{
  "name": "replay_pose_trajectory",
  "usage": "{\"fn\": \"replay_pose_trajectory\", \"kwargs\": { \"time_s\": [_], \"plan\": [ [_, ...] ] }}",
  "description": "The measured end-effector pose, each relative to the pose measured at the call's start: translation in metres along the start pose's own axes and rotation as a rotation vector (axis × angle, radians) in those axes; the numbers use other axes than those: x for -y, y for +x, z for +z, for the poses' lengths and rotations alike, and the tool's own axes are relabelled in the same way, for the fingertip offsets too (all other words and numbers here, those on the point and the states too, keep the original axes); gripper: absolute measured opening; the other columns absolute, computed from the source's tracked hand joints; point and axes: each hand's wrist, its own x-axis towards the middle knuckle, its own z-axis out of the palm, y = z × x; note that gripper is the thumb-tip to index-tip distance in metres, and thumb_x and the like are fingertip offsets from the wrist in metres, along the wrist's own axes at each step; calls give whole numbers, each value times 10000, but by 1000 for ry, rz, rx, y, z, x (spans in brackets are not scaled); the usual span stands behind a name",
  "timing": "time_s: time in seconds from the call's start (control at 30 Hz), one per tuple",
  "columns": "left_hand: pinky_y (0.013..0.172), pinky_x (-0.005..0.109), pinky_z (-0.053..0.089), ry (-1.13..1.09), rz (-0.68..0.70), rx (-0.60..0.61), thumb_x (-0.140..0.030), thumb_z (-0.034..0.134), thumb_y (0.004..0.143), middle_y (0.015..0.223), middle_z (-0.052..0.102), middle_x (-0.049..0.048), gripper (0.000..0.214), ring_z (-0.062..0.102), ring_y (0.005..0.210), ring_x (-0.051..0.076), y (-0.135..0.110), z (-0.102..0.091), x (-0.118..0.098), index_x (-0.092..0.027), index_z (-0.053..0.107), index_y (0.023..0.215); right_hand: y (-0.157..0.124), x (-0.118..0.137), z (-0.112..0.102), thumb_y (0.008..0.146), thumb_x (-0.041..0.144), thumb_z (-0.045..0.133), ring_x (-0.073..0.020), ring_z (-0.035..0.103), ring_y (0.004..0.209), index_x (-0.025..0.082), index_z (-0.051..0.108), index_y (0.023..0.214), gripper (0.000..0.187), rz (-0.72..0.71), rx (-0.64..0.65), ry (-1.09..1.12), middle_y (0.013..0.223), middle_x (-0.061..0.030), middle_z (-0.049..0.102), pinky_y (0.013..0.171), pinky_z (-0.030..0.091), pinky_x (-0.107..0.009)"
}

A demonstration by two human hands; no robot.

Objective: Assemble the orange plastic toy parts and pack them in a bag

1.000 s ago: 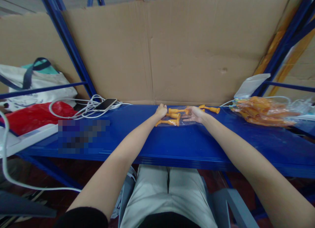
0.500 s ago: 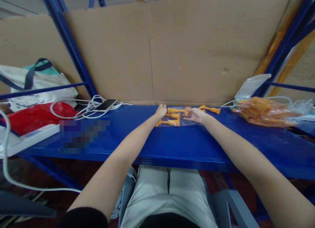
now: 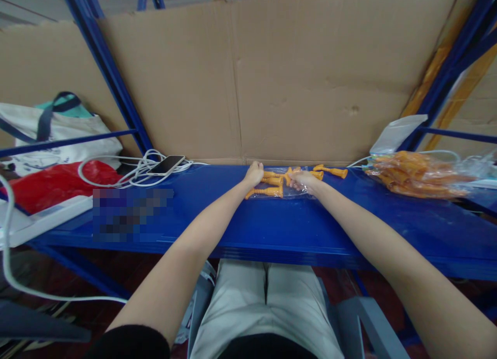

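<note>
Several orange plastic pieces (image 3: 272,192), each with a ribbed shaft and a flared end, lie in or under a clear plastic bag (image 3: 287,193) on the blue shelf top. My left hand (image 3: 254,174) is closed at the bag's left edge. My right hand (image 3: 303,180) has its fingers closed around an orange plastic piece (image 3: 288,176) at the bag's right part; the fingertips are partly hidden. Just beyond that hand, a loose orange piece (image 3: 334,171) lies outside the bag.
To the right sits a large clear bag of orange pieces (image 3: 415,178). On the left are a phone (image 3: 167,165) on coiled white cable, a red plastic bag (image 3: 66,180) and a cloth tote (image 3: 66,136). A cardboard wall (image 3: 291,79) stands behind the shelf; blue posts flank it.
My right hand has shifted slightly left and its fingers have closed on an orange piece. Pieces near it have moved within the bag. My left hand stays at the bag's left edge.
</note>
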Motion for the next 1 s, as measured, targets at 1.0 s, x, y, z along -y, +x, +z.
{"fn": "replay_pose_trajectory", "kwargs": {
  "time_s": [1.0],
  "plan": [
    [1076,359,385,161,225,-1,-201,313,997,1210,643,154,299,558,1202,231,0,1,5,-143,590,1093,-20,9,-1,965,222,553,-72,519,404,121,656,1037,161,-10,213,-29,893,-109,761,400,447,-186]
  ]
}}
